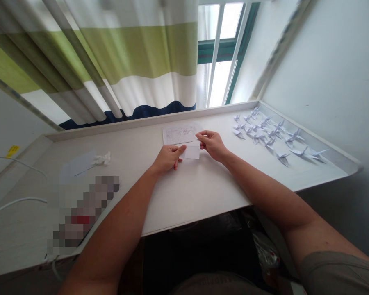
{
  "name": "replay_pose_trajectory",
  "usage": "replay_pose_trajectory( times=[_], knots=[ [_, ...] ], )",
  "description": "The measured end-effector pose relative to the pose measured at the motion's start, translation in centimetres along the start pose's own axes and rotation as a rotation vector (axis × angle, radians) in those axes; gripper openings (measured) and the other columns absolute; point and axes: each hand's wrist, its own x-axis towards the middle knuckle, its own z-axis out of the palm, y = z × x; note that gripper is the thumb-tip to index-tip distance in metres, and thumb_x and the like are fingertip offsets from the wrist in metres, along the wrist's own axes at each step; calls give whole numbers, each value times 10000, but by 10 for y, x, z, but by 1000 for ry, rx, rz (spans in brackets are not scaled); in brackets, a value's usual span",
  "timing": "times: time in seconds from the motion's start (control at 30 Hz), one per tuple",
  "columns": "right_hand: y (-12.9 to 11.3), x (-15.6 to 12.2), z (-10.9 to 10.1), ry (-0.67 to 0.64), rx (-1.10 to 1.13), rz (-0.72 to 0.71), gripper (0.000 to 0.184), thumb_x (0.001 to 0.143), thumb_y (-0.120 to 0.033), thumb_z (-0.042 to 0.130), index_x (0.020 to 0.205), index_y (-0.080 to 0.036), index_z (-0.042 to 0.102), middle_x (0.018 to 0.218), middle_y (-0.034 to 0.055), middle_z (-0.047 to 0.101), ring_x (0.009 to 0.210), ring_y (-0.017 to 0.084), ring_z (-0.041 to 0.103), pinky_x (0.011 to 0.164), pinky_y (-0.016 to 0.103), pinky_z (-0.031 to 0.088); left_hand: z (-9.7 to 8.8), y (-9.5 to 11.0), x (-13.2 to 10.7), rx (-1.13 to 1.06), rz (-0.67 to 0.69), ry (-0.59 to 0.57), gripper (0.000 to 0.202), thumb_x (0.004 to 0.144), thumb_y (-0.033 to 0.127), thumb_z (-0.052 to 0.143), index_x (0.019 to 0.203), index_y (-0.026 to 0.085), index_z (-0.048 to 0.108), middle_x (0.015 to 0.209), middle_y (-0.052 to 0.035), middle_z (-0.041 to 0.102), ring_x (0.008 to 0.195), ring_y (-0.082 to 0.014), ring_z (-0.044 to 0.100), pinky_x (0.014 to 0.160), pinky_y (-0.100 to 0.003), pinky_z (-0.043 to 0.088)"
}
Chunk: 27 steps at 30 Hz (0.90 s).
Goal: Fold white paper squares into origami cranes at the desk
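A small white square of paper [192, 152] is held up just above the table. My left hand [169, 157] pinches its left side between thumb and fingers. At its upper right corner, my right hand [211, 144] has thumb and forefinger closed on the paper. Whether the square is one layer or folded, I cannot tell. Just beyond my hands a sheet with handwriting or drawn lines [178, 133] lies flat, partly covered by my hands.
Several folded white paper cranes [266, 130] stand at the table's right end. To the left lie white sheets [78, 167], a crumpled tissue [102, 158] and a blurred-out object [87, 209]. White cables [17, 200] cross the left edge. A raised rim [135, 120] borders the table [184, 196].
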Motion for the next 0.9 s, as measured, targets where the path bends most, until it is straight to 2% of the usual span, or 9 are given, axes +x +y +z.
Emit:
replay_pose_trajectory(
  times=[0.13, 0.27, 0.37, 0.43, 0.63, 0.77, 0.83, 0.9],
  knots=[
    [-1, -1, 2, 75, 11, 9, 431, 710, -322, 897, 1033, -214, 633, 528, -102, 569, 442, 98, 488, 483, 262, 496, -4, 1, 1, -46, 14, -64, 640, 816, 815, 719, 624, 215, 607, 395, 29, 533, 438, -121, 524, 820, -331, 580],
    [-4, -2, 0, 129, -4, 17, 407, 713, -243, 818, 1064, -212, 614, 502, -114, 554, 421, 96, 456, 460, 258, 468, -7, 3, 0, -70, 15, -151, 623, 828, 791, 725, 660, 206, 588, 512, -1, 619, 528, -142, 620, 688, -287, 531],
    [-5, -1, -2, 163, -25, 16, 394, 711, -243, 802, 1054, -221, 610, 492, -117, 544, 419, 101, 444, 455, 270, 459, -9, 6, -1, -86, 2, -191, 579, 851, 737, 741, 697, 203, 577, 550, 14, 618, 530, -133, 628, 656, -274, 519],
    [-4, 0, -3, 165, -56, -27, 389, 723, -299, 820, 1039, -234, 602, 496, -116, 541, 424, 108, 454, 466, 286, 466, -10, 6, -1, -89, 8, -185, 542, 878, 689, 742, 717, 194, 591, 598, 3, 646, 538, -126, 637, 656, -272, 528],
    [2, 0, -5, 124, -160, -163, 518, 780, -591, 831, 1071, -245, 579, 563, -94, 603, 498, 129, 556, 536, 292, 491, -4, 1, 0, -7, 6, -35, 446, 978, 611, 639, 829, 192, 605, 659, -28, 706, 437, -135, 619, 493, -259, 465],
    [0, -2, -6, 169, -198, -166, 604, 750, -711, 845, 1010, -249, 556, 583, -83, 616, 510, 131, 575, 528, 277, 475, 0, 2, -3, 308, 212, 201, 347, 1044, 493, 554, 870, 207, 646, 735, -23, 756, 524, -145, 676, 600, -262, 498],
    [-3, -4, -6, 181, -217, -162, 596, 783, -778, 787, 889, -249, 534, 552, -68, 596, 478, 129, 553, 507, 280, 458, 1, 4, -5, 476, 266, 287, 323, 1072, 438, 505, 903, 218, 672, 767, -10, 779, 555, -146, 690, 650, -267, 492],
    [-4, -6, -3, 128, -234, -158, 615, 813, -825, 721, 804, -237, 542, 561, -43, 599, 476, 127, 554, 520, 290, 472, 0, 6, -6, 594, 281, 351, 323, 1090, 409, 472, 943, 224, 691, 790, -5, 795, 574, -152, 696, 668, -272, 473]
  ],
)
